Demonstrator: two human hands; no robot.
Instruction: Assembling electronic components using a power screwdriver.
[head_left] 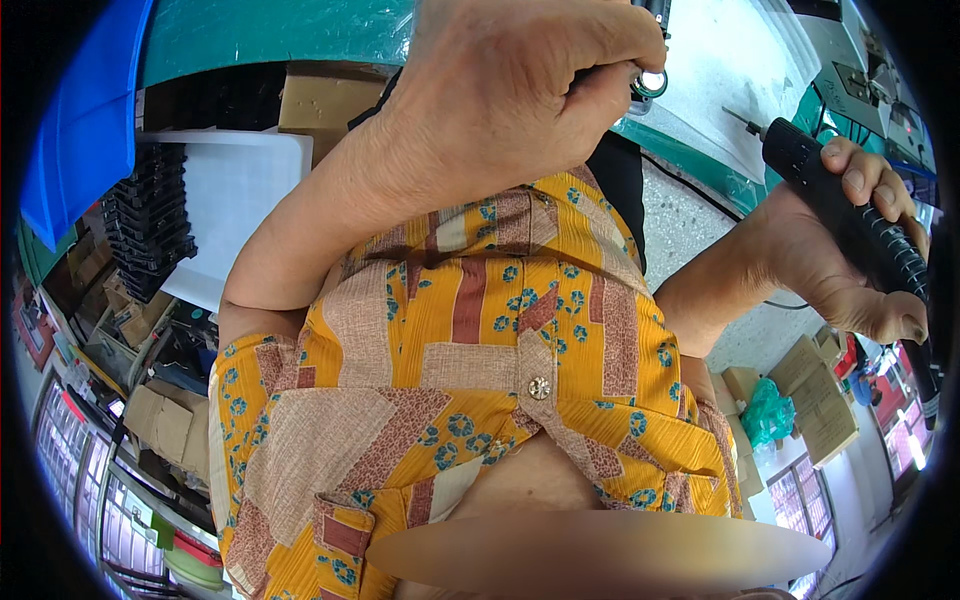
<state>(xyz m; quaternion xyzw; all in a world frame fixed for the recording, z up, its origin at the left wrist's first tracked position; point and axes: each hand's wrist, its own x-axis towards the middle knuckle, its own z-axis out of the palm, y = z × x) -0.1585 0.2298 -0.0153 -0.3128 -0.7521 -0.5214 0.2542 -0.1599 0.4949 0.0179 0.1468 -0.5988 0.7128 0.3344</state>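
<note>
My left hand (510,85) is closed at the top middle, its thumb and bent finger pinching a small dark part with a shiny round end (650,83). Most of that part is hidden by the fingers. On the right, my right hand (815,250) is wrapped round a black electric screwdriver (795,150). Its thin metal bit (740,118) points up and left, over the edge of the worktable. The bit is apart from the part in my left hand. Under the bit's side lies a white translucent sheet (730,60) on the green table mat (270,30).
A blue bin (85,120) stands at the far left, near a stack of black trays (150,220) and a white tray (240,200). A cardboard box (325,105) sits below the table edge. Grey equipment (850,90) with cables is at the upper right.
</note>
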